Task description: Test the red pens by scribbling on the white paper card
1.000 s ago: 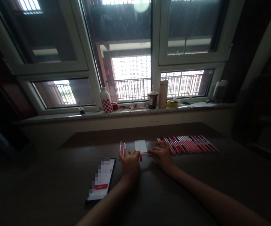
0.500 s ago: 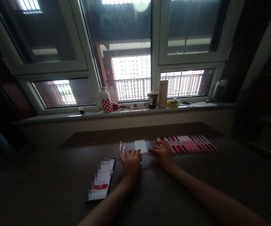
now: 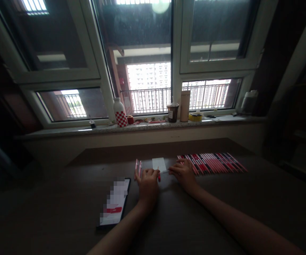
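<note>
A slim, pale, see-through stick (image 3: 165, 171) spans the small gap between my two hands, just at the near edge of a white card (image 3: 158, 163). My left hand (image 3: 148, 184) is closed, thumb and forefinger pinching its left end. The right end is between the bent fingertips of my right hand (image 3: 185, 175). Close by the left fingertips lies a small red piece (image 3: 159, 176). Two pink pens (image 3: 140, 166) stick out beyond my left knuckles. To the right, partly behind my right hand, is a row of several pink, red and black pens (image 3: 216, 163).
A phone (image 3: 126, 198) with a lit screen lies left of my left forearm on the dark table (image 3: 62, 198). Along the windowsill (image 3: 147, 126) stand a checkered bottle (image 3: 121, 115), a drink cup (image 3: 172, 113), a tan flask (image 3: 185, 106) and a yellow tape roll (image 3: 195, 117).
The view has shifted very slightly. Both hands keep nearly the same place and grip, with the stick still between them.
</note>
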`<state>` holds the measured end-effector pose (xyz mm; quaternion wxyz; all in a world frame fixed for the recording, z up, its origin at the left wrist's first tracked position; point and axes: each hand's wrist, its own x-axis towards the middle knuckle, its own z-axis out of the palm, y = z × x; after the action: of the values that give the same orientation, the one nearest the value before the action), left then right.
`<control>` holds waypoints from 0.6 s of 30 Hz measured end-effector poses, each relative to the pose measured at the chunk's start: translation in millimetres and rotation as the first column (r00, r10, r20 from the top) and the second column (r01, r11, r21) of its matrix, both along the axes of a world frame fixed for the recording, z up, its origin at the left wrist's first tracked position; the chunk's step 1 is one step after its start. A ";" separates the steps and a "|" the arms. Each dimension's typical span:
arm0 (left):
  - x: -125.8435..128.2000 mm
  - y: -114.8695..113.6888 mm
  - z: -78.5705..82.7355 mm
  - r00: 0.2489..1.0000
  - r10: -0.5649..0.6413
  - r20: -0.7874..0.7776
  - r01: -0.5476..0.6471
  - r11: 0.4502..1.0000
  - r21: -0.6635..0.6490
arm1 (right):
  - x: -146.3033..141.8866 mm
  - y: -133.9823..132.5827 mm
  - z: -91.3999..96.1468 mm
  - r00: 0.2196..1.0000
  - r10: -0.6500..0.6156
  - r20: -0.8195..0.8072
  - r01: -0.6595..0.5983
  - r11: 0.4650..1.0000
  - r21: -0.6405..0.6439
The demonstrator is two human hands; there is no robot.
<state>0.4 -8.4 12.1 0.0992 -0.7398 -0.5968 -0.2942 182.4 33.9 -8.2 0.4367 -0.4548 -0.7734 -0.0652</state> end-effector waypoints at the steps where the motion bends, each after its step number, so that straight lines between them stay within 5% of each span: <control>1: 0.1 0.1 -0.1 1.000 0.002 -0.004 -0.002 1.000 -0.003 | 0.0 -0.2 0.4 1.000 -0.003 -0.006 0.003 1.000 0.000; 18: 1.7 0.3 -0.2 0.999 0.042 0.032 -0.042 0.999 -0.007 | 0.4 1.5 -1.1 1.000 -0.014 -0.022 0.014 1.000 -0.008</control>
<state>2.1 -8.2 11.9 0.0932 -0.7227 -0.6147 -0.3019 182.8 35.3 -9.3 0.4430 -0.4624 -0.7657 -0.0604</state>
